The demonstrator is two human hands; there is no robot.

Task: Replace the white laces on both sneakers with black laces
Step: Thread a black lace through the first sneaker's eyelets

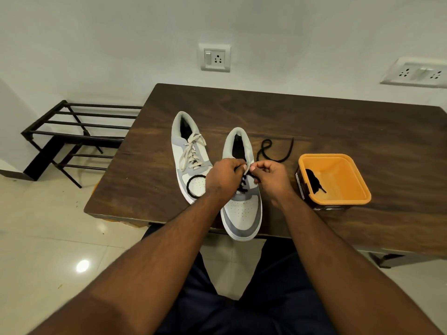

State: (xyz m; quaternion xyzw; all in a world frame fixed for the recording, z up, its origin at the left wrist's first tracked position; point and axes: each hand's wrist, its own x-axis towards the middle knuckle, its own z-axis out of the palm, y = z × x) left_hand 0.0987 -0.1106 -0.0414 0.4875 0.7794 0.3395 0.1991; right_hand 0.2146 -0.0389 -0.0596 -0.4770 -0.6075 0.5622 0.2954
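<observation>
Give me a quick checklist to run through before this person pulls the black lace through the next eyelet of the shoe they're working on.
1. Both lace ends held: ok. The left hand and right hand each pinch the black lace over the right sneaker.
2. Sneaker steady: not ok. Its toe overhangs the front edge of the table.
3. Lower eyelets laced: ok, black crossings show between the hands.
4. Lace tails free of tangles: cannot tell. One end loops on the table, another rests on the left sneaker.
5. Second black lace ready: ok, one lies in the orange tub.
6. Left sneaker done: not ok, white laces remain.
</observation>
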